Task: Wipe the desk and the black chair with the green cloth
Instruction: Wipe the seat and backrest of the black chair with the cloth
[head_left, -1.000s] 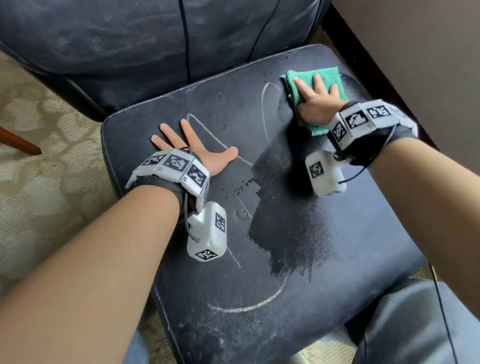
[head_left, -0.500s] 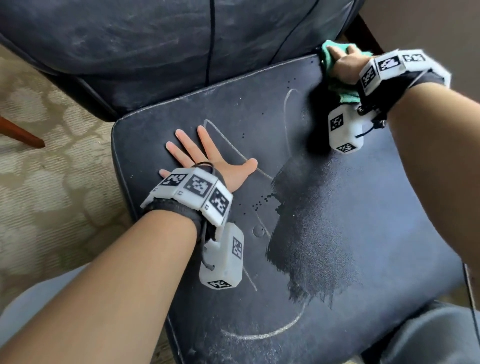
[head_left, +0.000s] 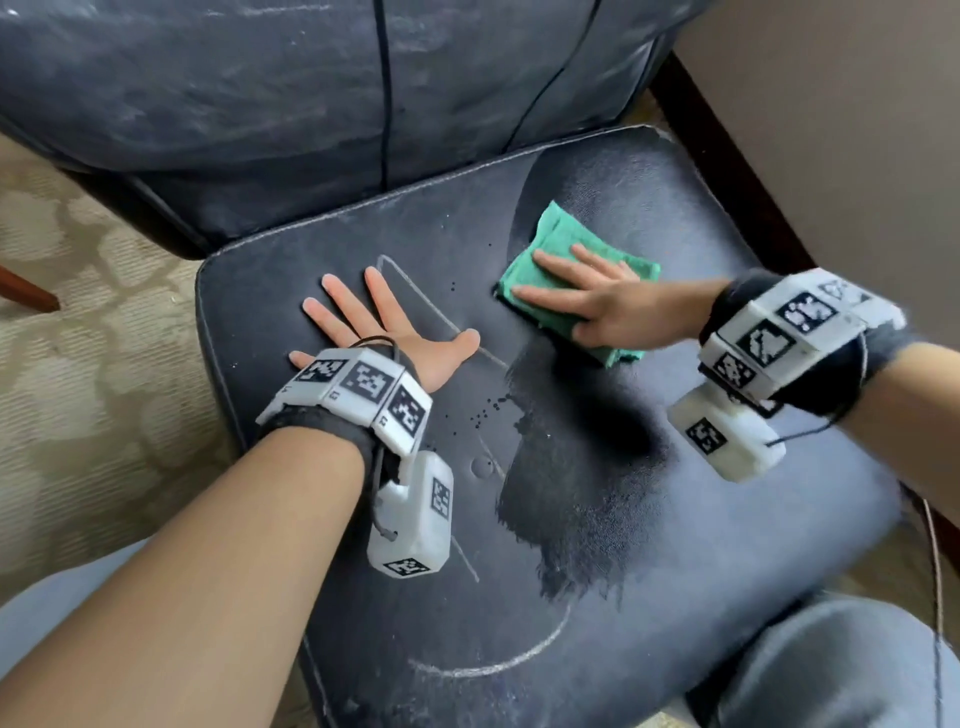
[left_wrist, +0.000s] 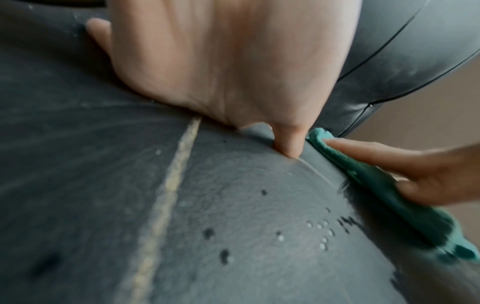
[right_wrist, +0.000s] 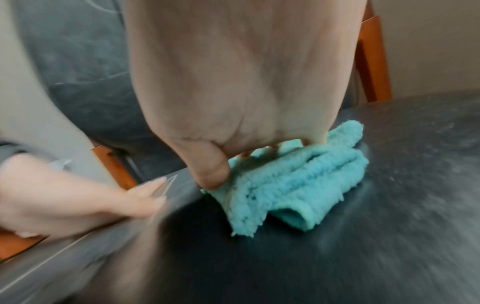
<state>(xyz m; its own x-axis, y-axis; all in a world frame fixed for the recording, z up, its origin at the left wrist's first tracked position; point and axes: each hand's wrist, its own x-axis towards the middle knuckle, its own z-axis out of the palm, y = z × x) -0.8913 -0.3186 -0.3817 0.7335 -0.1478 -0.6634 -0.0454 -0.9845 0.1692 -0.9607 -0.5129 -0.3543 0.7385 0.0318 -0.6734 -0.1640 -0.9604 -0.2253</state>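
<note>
The black chair seat (head_left: 675, 597) fills the head view, dusty, with chalk-like lines and a darker wiped patch in its middle. The folded green cloth (head_left: 545, 244) lies on the seat's far middle. My right hand (head_left: 587, 301) presses flat on it with straight fingers. From the right wrist the cloth (right_wrist: 298, 185) shows under that hand (right_wrist: 233, 82), the thumb at its near edge. My left hand (head_left: 384, 327) lies flat and spread on the seat, just left of the cloth. The left wrist view shows its thumb (left_wrist: 288, 142) beside the cloth (left_wrist: 384, 185).
The chair's dusty backrest (head_left: 311, 104) rises behind the seat. Small water drops (head_left: 488, 410) dot the seat near my left wrist. Patterned carpet (head_left: 78, 389) lies to the left, a beige wall (head_left: 857, 130) to the right. My grey-trousered knee (head_left: 831, 665) is at bottom right.
My right hand swept the cloth to the seat's back right corner, then back left toward the middle, next to the left thumb. The left hand stayed flat in place.
</note>
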